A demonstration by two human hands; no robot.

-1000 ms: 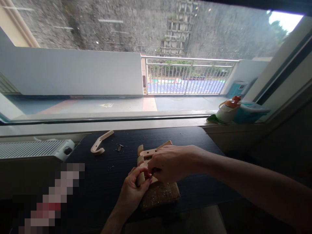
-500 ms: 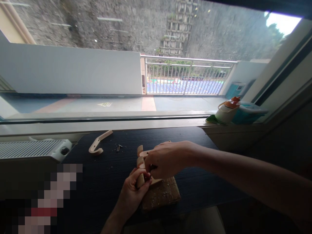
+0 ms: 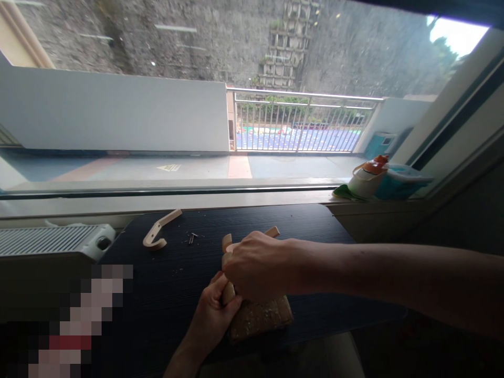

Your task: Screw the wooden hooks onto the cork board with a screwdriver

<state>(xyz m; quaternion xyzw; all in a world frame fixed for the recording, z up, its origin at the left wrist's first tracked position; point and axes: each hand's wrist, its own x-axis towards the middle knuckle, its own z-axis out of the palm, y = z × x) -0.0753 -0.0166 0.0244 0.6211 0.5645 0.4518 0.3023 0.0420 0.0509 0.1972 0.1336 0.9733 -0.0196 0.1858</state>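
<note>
My left hand [image 3: 216,310] is closed around the curved end of a light wooden hook [image 3: 228,294], close to the front of the table. Over the same hook lies my right hand [image 3: 255,268], its fingers curled into a fist. What the right hand holds, if anything, is hidden beneath it. Beyond the fist show the curled tip of another wooden hook [image 3: 227,242] and a straight wooden end [image 3: 272,231]. A brown block [image 3: 263,319], wrapped in something shiny, lies under the hands. How the wooden pieces touch one another is mostly covered.
A separate wooden hook [image 3: 155,233] with dark holes lies at the table's far left. Small metal nails or screws [image 3: 191,238] and crumbs are beside it. Past the dark table [image 3: 307,223], a bottle [image 3: 368,178] stands on the sill. A white radiator [image 3: 59,239] is at left.
My right hand has turned and lowered over the hook, its forearm now more level. A straight wooden end shows more behind it. My left hand keeps its grip.
</note>
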